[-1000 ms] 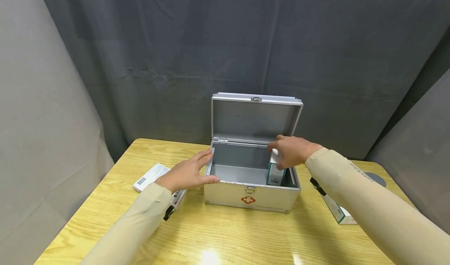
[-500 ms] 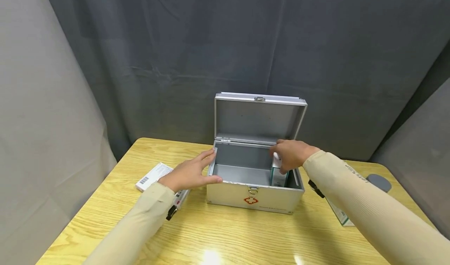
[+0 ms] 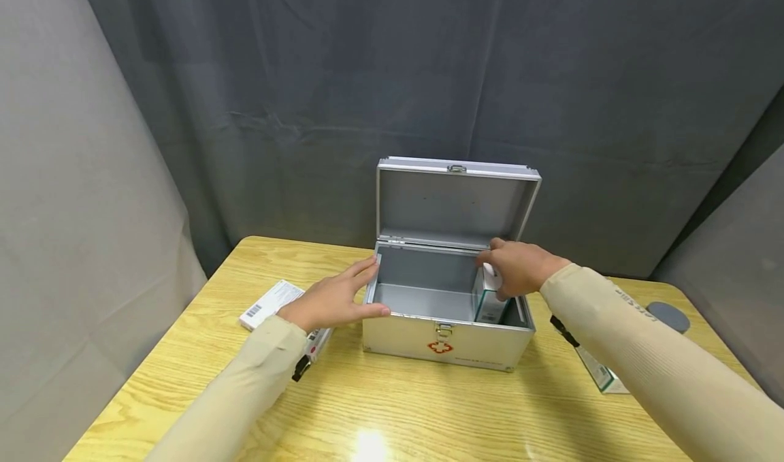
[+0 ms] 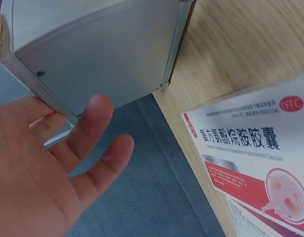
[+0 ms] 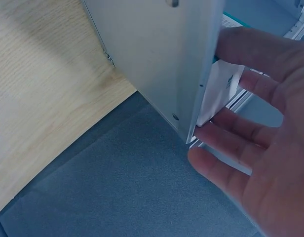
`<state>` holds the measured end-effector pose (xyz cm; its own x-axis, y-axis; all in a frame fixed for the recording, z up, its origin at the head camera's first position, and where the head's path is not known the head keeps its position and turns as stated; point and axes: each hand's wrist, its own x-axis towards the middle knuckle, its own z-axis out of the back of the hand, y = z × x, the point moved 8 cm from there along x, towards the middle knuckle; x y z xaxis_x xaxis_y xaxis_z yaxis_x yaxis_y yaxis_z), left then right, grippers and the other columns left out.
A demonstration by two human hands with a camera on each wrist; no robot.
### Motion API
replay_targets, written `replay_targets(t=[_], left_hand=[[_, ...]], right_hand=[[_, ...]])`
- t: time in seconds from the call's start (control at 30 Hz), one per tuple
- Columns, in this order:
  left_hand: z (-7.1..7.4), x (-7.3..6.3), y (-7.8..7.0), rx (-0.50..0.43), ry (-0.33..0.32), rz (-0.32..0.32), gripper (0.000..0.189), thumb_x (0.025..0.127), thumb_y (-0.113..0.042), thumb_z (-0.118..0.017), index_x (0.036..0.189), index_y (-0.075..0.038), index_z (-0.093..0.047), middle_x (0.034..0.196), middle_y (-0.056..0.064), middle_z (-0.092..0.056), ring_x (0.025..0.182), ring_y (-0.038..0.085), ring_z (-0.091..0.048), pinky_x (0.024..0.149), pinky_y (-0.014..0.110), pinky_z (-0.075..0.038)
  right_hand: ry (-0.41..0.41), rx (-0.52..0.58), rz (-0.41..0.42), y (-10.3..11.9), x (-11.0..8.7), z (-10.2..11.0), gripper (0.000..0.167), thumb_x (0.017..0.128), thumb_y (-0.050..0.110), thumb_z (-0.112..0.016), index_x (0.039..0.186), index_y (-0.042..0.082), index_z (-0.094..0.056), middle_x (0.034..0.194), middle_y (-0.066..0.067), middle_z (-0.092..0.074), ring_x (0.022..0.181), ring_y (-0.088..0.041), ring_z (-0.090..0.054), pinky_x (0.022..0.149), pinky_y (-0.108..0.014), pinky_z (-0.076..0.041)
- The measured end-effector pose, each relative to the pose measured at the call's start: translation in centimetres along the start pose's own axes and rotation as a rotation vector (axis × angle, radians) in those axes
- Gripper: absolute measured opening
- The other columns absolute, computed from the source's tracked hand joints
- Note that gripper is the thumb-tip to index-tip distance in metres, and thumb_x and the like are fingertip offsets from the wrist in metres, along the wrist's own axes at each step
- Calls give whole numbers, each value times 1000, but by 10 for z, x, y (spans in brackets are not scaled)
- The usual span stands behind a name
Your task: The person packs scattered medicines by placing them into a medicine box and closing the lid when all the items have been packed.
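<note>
Near right we've got a green-edged carton (image 3: pixel 600 373) on the counter (image 3: pixel 453 414). Metal case (image 3: pixel 398 339) beyond: our left hand (image 3: pixel 335 301), fingers spread, at its left rim; our right hand (image 3: pixel 520 269), fingers pinching a white-green box (image 3: pixel 488 303) inside, right end. Lid (image 3: pixel 456 203) up, far side; dark curtain (image 3: pixel 306 108) behind.

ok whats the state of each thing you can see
metal case: lid raised
front latch: undone
gripped box: in the case
right hand: pinching that box
left hand: spread at case's left end
white box: flat on table
OTC box: on table
grey round thing, rightmost box: partly hidden
</note>
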<state>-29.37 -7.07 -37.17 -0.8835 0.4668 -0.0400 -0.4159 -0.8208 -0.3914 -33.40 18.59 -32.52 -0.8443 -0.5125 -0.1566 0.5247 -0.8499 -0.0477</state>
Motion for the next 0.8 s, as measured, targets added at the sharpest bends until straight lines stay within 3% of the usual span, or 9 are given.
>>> replay_targets(t=[0.33,0.53,0.7,0.8], left_hand=[[1,-3,0,-6,4,10,94,88,-72,-54,160,-23,-19,169,-9,-10,144,30,-43,112,53,-42],[4,-2,0,21,-16,4,93,87,-71,-56,159,-21,-24,168,-7,-15,148,28,-37,114,53,-40],[4,-1,0,29,-20,1,93,86,-71,-57,158,-20,-26,168,-7,-16,150,26,-34,115,53,-39],[3,-1,0,25,-10,6,93,87,-70,-58,158,-21,-24,168,-8,-15,150,26,-34,115,53,-38]], right_hand=[[-71,-17,47,2,-4,1,57,72,11,-86,124,15,-64,105,-13,-57,88,-23,-57,71,-39,-56],[-193,-153,97,5,-6,4,52,71,20,-88,119,15,-67,103,-12,-60,95,-29,-57,75,-45,-54],[-144,-133,63,-1,-5,-2,59,75,20,-85,128,10,-61,109,-14,-63,98,-30,-61,78,-48,-57],[-129,-105,43,-2,-7,-3,59,76,20,-85,126,4,-58,111,-14,-64,99,-31,-62,79,-49,-56]])
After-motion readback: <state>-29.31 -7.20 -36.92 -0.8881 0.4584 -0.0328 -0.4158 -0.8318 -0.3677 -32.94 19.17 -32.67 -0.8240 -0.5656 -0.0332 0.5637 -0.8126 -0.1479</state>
